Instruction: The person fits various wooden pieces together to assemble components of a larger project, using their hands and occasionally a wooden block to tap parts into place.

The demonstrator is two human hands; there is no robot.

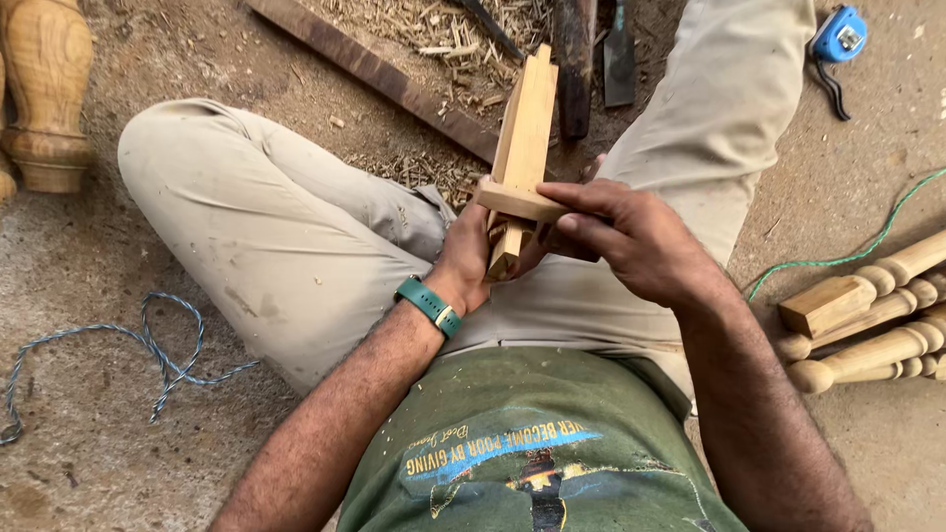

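I sit on a dirt floor and hold a pale wooden piece point(525, 128) upright over my lap. It is a long grooved bar with a short crosspiece point(517, 200) fitted near its lower end. My left hand point(471, 258), with a green wristband, grips the bar's lower end from below. My right hand point(631, 236) lies on the crosspiece, its fingers pressing along the top edge.
Turned wooden spindles point(867, 325) lie at the right, with a green cord point(847, 258) by them. A blue tape measure point(839, 35) sits top right. A turned wooden post point(44, 89) stands top left. Dark planks point(374, 71), shavings and a blue-white rope point(148, 350) lie on the floor.
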